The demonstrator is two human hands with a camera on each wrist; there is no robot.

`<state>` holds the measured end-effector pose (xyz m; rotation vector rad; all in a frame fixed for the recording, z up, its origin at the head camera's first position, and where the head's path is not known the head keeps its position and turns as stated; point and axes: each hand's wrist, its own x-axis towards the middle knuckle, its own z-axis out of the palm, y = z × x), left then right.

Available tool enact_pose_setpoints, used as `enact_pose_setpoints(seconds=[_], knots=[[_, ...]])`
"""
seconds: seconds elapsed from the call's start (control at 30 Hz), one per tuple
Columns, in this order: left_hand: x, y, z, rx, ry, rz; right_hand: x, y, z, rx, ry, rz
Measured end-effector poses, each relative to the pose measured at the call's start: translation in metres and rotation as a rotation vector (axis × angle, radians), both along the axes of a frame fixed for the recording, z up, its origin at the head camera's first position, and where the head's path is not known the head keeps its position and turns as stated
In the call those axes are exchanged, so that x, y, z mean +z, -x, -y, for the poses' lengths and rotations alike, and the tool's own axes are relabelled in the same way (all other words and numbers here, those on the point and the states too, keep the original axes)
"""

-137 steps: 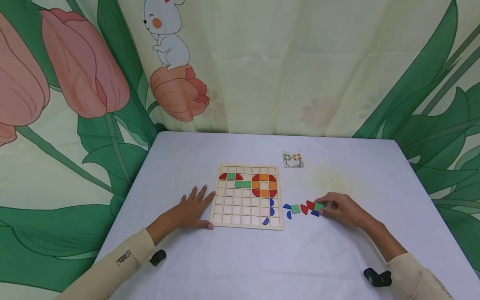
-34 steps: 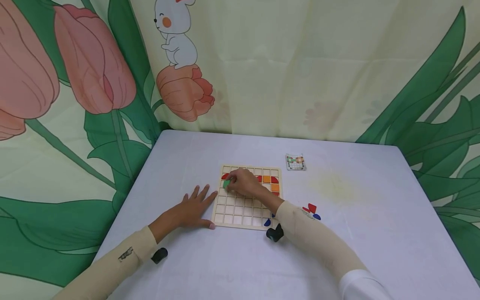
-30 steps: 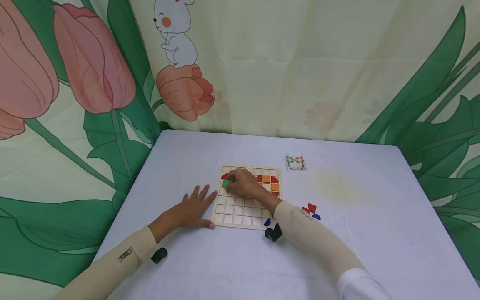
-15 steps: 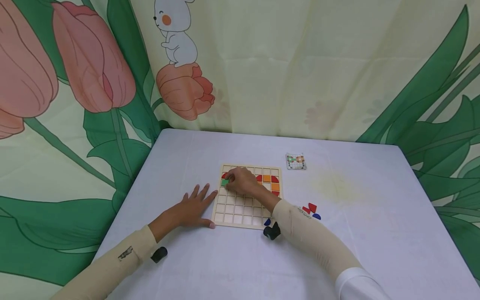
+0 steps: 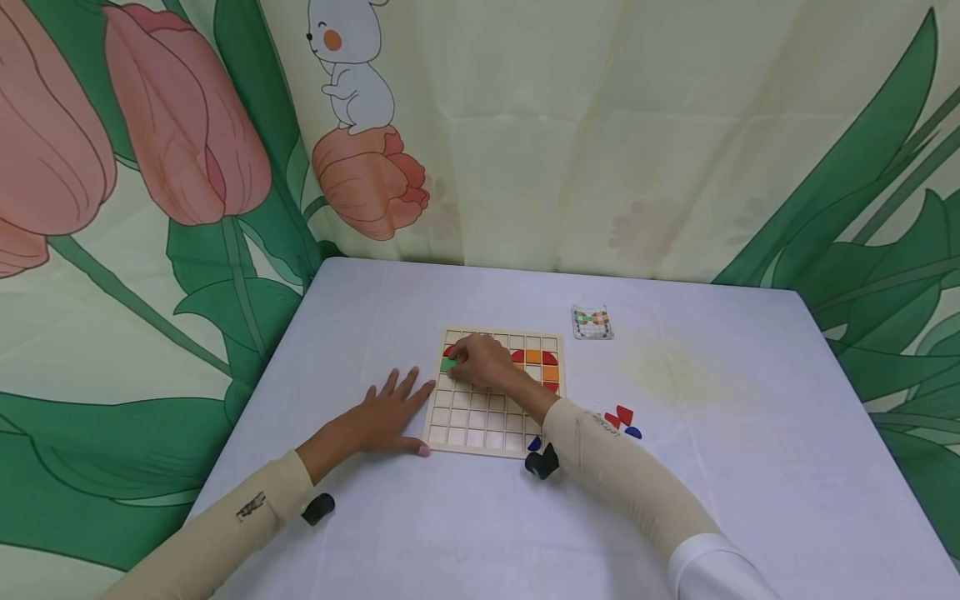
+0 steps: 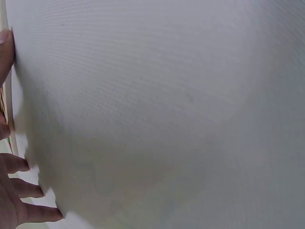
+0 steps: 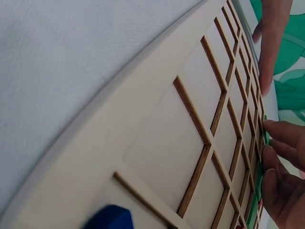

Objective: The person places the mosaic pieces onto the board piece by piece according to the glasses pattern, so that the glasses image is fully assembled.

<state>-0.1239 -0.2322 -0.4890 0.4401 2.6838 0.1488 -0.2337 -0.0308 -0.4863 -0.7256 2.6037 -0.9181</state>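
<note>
My right hand [image 5: 483, 364] pinches a green square tile [image 5: 447, 365] at the left-hand column of the wooden grid board [image 5: 459, 417]. In the right wrist view its fingertips meet the green edge low over the far cells. My left hand [image 5: 381, 417] lies spread on the cloth, its thumb and forefinger at the board's left rim. Red and orange pieces, such as an orange square [image 5: 551, 374], fill cells at the upper right. A blue piece [image 5: 535, 443] sits in the bottom row. My right hand and forearm hide several cells.
Loose red pieces [image 5: 624, 414] and a blue half-round piece [image 5: 633, 432] lie right of the board, near my right sleeve. A small pattern card [image 5: 592, 322] is behind them. The white-covered table [image 5: 720, 458] ends at a printed curtain [image 5: 540, 150].
My right hand has carried the green tile from the loose pieces at right to the board's left column, where the tile has lowered and flattened. My left hand stays at the rim.
</note>
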Motion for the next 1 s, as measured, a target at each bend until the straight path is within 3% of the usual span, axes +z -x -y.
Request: enact_pose_setpoints(seconds=[0.4,0.57,0.8,1.0], knots=[[0.002,0.000,-0.002,0.009,0.005,0.007,0.002,0.000,0.000,-0.007,-0.046,-0.022],[0.002,-0.002,-0.003,0.015,-0.011,0.008,0.003,0.000,-0.011,0.074,0.015,-0.008],[-0.002,-0.001,-0.002,0.014,-0.004,-0.003,0.005,0.001,-0.050,0.205,0.129,0.031],[-0.004,-0.001,-0.002,0.007,-0.006,-0.027,0.010,0.000,-0.102,0.182,0.139,0.033]])
